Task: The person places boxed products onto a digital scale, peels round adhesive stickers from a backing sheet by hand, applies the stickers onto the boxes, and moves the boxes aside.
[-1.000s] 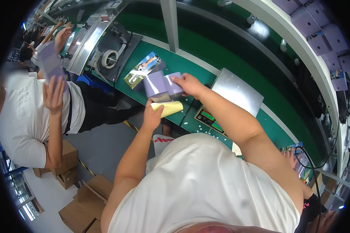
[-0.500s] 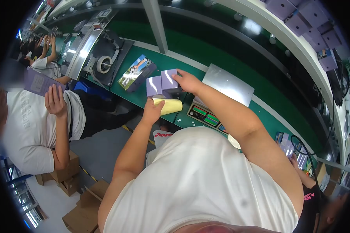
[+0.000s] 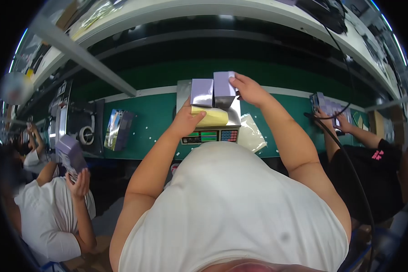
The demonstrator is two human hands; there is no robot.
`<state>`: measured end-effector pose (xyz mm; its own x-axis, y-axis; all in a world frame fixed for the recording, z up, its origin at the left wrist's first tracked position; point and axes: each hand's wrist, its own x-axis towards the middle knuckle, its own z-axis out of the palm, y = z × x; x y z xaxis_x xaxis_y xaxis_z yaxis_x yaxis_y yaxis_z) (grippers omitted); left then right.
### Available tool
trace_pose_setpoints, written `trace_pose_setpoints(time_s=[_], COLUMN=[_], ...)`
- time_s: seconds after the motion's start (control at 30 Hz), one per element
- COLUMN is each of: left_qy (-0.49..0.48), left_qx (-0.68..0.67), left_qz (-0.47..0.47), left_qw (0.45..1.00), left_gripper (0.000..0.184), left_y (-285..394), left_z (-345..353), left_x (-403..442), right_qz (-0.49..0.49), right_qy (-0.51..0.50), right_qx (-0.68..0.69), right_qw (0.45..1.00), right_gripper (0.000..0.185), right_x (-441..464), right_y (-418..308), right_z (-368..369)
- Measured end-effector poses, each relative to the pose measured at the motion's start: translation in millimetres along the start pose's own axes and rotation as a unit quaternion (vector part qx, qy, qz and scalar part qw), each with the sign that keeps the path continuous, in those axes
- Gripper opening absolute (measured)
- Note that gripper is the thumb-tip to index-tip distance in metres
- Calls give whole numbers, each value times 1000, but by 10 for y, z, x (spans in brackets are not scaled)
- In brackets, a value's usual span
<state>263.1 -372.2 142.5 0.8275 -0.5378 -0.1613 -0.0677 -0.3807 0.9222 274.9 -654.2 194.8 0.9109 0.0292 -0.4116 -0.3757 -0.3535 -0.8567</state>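
Observation:
My right hand (image 3: 250,89) is closed on the upper right side of a purple box (image 3: 224,86), fingers over its edge. Just left of it, a second purple box (image 3: 201,92) stands close beside the first. My left hand (image 3: 187,121) is closed on a curved yellow sheet (image 3: 211,116), its thumb lying across the front. The left fingers reach behind the sheet at the lower edge of the second box; whether they grip that box too I cannot tell. Both boxes are above the metal platform of a digital scale (image 3: 207,137), which they partly cover.
A box with a colourful picture (image 3: 116,130) stands left on the green table (image 3: 156,115). A pale sheet (image 3: 252,134) lies right of the scale. A co-worker at left holds a purple box (image 3: 70,152); another at right handles purple boxes (image 3: 327,107). A black cable (image 3: 349,161) hangs at right.
My view has turned right. Both hands have carried the two purple boxes and the yellow sheet from beside the picture box to over the scale.

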Motion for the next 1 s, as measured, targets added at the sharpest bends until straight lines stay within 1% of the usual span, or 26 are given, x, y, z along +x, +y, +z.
trace_pose_setpoints(time_s=[0.03, 0.13, 0.17, 0.23, 0.27, 0.3, 0.33, 0.37, 0.4, 0.43, 0.47, 0.5, 0.53, 0.6, 0.63, 0.73, 0.77, 0.87, 0.9, 1.0], left_qy=[-1, -5, 26, 88, 84, 104, 125, 124, 106, 90, 76, 85, 86, 85, 90, 63, 65, 75, 76, 62], left_qx=[0, 2, 1, -1, -1, -40, -81, -83, -66, -51, -37, -40, -65, -115, -118, -142, -143, -78, -78, -5], left_qz=[9, 23, 35, 60, 56, 67, 76, 71, 41, 10, -25, -36, -46, -52, -51, 1, 0, 35, 34, 32], left_qw=[1000, 1000, 999, 994, 995, 991, 986, 986, 991, 995, 996, 995, 993, 988, 988, 988, 988, 994, 993, 998], left_gripper=[33, 34, 35, 35, 35, 34, 33, 33, 32, 31, 29, 29, 28, 25, 25, 21, 21, 14, 14, 8], left_y=[-11, -84, -114, -104, -72, 1, 82, 161, 243, 308, 351, 387, 436, 554, 603, 743, 774, 852, 870, 939], left_z=[55, 80, 26, -104, -168, -239, -297, -347, -405, -450, -479, -469, -417, -301, -274, -196, -180, -144, -149, -178], left_x=[44, 6, -62, -229, -354, -518, -659, -767, -872, -981, -1094, -1158, -1160, -1066, -1031, -973, -960, -946, -955, -981], right_qz=[5, 7, 12, -34, -56, -52, -89, -126, -167, -168, -218, -268, -269, -428, -431, -466, -467, -505, -505, -507], right_qy=[9, 60, 62, 116, 142, 141, 173, 203, 230, 221, 180, 137, 125, 75, 71, 41, 39, 50, 49, 35], right_qx=[7, 18, 24, -50, -89, -87, -96, -107, -118, -120, -129, -137, -137, -214, -216, -248, -248, -272, -271, -281], right_qw=[1000, 998, 998, 991, 984, 985, 976, 965, 952, 953, 950, 944, 945, 875, 873, 848, 848, 818, 818, 814], right_gripper=[67, 59, 59, 54, 51, 51, 46, 42, 37, 37, 34, 32, 32, 30, 30, 23, 23, 16, 16, 10], right_x=[-41, -115, -115, -51, -36, -118, -302, -510, -664, -794, -944, -1050, -1116, -1163, -1152, -1138, -1118, -1052, -1046, -1040], right_y=[44, 130, 199, 339, 395, 384, 302, 182, 70, -13, -82, -129, -171, -296, -363, -504, -524, -560, -559, -572], right_z=[-63, -30, -23, -19, -14, -18, -37, -45, -19, 52, 146, 242, 355, 540, 584, 690, 720, 769, 781, 799])
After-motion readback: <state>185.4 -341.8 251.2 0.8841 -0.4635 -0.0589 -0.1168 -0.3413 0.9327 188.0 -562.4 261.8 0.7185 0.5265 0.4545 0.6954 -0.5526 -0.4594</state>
